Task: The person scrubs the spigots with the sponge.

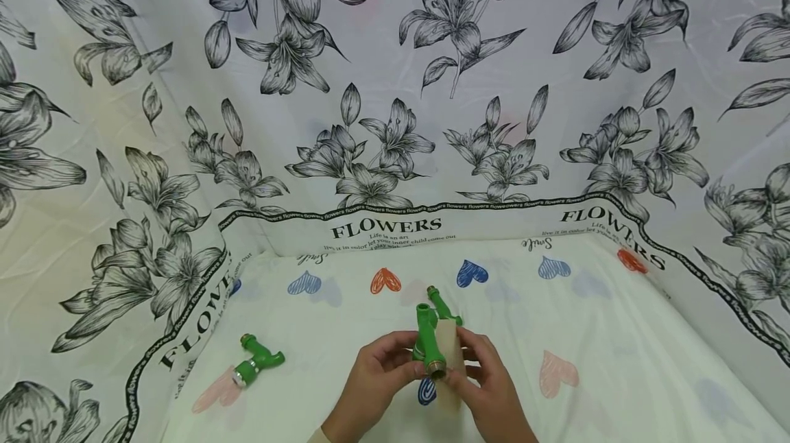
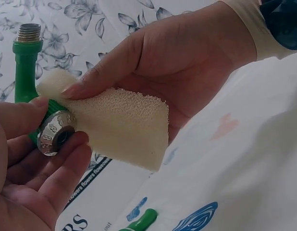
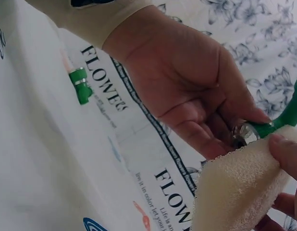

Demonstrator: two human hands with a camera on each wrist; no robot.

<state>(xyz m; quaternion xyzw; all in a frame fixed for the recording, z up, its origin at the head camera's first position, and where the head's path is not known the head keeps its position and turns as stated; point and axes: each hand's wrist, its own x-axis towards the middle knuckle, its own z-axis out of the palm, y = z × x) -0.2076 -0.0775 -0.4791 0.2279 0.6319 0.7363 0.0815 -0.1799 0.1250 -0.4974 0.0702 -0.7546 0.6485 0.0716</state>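
Note:
My left hand [image 1: 378,376] grips a green tap [image 1: 427,333] by its body, thumb on the near side. The threaded brass end points toward me. A silvery collar [image 2: 56,134] with raised marks around a dark opening shows between the left fingers in the left wrist view. My right hand [image 1: 490,380] holds a pale cream sponge [image 2: 129,122] between thumb and fingers. The sponge lies against the side of the tap. Behind the hands a second green tap [image 1: 439,302] lies on the cloth, partly hidden by the held one.
Another green tap [image 1: 258,359] with a silvery collar lies at the left. Everything rests on a white cloth [image 1: 333,333] printed with coloured hearts. Flower-patterned curtains [image 1: 382,38] surround the cloth at the back and both sides.

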